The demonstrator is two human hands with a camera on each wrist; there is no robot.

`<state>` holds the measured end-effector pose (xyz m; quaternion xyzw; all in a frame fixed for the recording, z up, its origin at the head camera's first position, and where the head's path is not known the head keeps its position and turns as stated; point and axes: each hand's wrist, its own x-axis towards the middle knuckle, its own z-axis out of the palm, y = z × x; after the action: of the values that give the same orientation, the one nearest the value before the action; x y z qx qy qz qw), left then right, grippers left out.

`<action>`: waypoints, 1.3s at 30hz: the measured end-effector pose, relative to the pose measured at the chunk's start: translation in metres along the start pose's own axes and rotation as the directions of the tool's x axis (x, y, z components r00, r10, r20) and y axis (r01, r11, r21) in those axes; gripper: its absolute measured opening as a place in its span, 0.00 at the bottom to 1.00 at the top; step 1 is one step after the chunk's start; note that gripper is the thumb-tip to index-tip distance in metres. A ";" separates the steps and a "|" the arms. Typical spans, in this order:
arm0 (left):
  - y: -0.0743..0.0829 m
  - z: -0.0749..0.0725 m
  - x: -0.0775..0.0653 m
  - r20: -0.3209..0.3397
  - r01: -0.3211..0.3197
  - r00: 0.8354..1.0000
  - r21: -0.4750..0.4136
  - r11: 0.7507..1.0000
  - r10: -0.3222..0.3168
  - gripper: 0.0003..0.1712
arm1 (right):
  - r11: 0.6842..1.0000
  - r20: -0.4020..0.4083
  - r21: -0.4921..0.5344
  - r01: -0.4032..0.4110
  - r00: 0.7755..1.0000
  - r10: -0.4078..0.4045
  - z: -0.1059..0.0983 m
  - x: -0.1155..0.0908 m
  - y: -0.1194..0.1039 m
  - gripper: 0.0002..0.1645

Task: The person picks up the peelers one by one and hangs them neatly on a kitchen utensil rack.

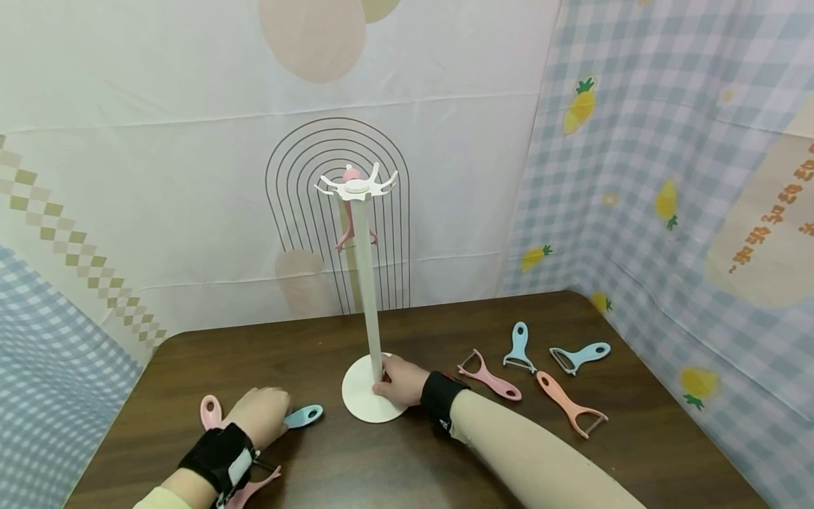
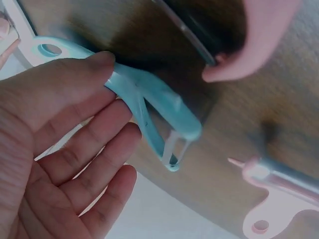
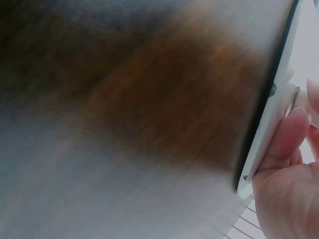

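Note:
My left hand (image 1: 261,416) pinches a light blue peeler (image 2: 132,84) between thumb and fingers, low over the left part of the table. Its holed handle end points right, toward the stand. At the table's middle, my right hand (image 1: 405,382) grips the foot of the pole of a white hook stand (image 1: 367,283), just above the round base (image 1: 364,406). A pink peeler (image 1: 352,174) hangs from a hook at the back of the stand's top, partly hidden by the pole. In the right wrist view, the base's edge (image 3: 266,114) appears beside the hand's fingers.
Two pink peelers, one (image 1: 210,411) beyond and one (image 1: 254,486) nearer, lie around the left hand. On the right lie a pink peeler (image 1: 499,385), two blue peelers (image 1: 519,339) and an orange peeler (image 1: 559,396). Cloth curtains (image 1: 458,212) stand behind the brown table (image 1: 407,466).

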<state>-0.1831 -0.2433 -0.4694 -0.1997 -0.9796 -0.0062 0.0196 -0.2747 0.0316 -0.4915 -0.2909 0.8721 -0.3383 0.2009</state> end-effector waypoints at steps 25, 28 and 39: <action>-0.002 -0.065 0.027 -0.148 0.090 0.983 -0.118 0.989 -0.107 0.06 | 1.000 -0.014 -0.009 -0.003 1.000 0.003 0.005 0.005 0.009 0.24; -0.001 -0.091 0.039 -0.181 0.117 0.971 -0.215 0.969 -0.158 0.04 | 1.000 -0.014 -0.011 -0.010 1.000 0.010 0.004 0.004 0.008 0.25; 0.010 -0.141 0.069 -0.378 0.043 0.908 -0.348 0.937 -0.182 0.10 | 1.000 -0.014 0.007 -0.019 1.000 0.019 0.005 0.004 0.007 0.23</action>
<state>-0.2379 -0.2098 -0.3259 -0.1370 -0.9490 -0.2133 0.1876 -0.2773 0.0307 -0.5003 -0.2795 0.8751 -0.3413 0.1990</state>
